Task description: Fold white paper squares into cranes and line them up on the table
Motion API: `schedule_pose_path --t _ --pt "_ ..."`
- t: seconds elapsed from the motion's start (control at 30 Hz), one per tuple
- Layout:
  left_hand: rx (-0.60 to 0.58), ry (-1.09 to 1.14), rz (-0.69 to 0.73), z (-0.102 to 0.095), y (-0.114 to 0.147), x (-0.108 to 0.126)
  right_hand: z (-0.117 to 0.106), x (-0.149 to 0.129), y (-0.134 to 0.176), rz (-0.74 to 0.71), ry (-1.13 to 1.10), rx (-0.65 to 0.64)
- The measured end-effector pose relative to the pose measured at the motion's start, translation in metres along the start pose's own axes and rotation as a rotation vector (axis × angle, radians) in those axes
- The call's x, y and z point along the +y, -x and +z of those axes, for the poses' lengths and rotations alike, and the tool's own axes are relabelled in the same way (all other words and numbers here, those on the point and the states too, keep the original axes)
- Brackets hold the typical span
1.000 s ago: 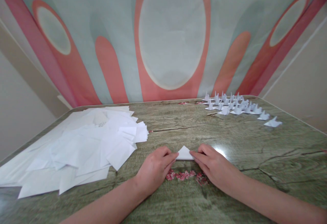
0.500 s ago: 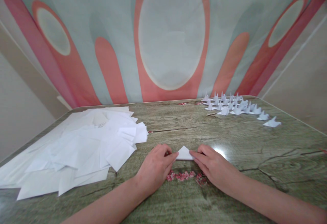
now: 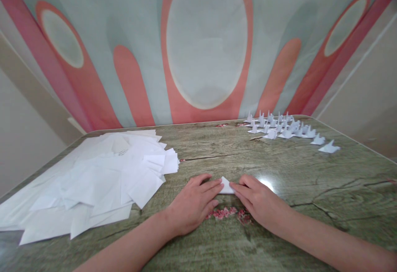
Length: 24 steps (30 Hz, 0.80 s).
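A small white folded paper, shaped like a triangle, lies flat on the table between my two hands. My left hand covers its left part, fingers stretched out and lying flat over it, with the thumb apart below. At the right corner, the thumb and fingers of my right hand are closed on the paper. Only the top point and the middle of the triangle show; both side corners are under fingers.
A spread heap of loose white paper sheets covers the table's left side. Several folded white paper cranes stand at the back right. The wood-patterned table meets a patterned backdrop along its far edge.
My left hand has moved right over the paper's left corner, its fingers now straighter and flatter, thumb spread lower. My right hand has stayed at the right corner.
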<state>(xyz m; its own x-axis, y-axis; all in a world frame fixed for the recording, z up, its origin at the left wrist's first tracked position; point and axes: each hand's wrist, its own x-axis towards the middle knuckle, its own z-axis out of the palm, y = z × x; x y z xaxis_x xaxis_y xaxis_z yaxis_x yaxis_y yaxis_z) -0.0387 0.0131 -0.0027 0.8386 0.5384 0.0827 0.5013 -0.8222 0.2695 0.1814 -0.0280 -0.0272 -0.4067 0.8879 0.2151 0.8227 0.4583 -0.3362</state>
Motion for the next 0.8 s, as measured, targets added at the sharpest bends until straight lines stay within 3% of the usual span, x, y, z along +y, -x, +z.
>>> schedule_pose_path --t 0.37,0.8 --pt "-0.04 0.006 -0.032 0.001 0.0 0.0 -0.001 0.0 0.003 0.009 -0.027 0.014" --pt "-0.045 -0.03 -0.027 0.0 -0.001 0.001 -0.019 -0.011 0.009 -0.048 0.171 -0.056"
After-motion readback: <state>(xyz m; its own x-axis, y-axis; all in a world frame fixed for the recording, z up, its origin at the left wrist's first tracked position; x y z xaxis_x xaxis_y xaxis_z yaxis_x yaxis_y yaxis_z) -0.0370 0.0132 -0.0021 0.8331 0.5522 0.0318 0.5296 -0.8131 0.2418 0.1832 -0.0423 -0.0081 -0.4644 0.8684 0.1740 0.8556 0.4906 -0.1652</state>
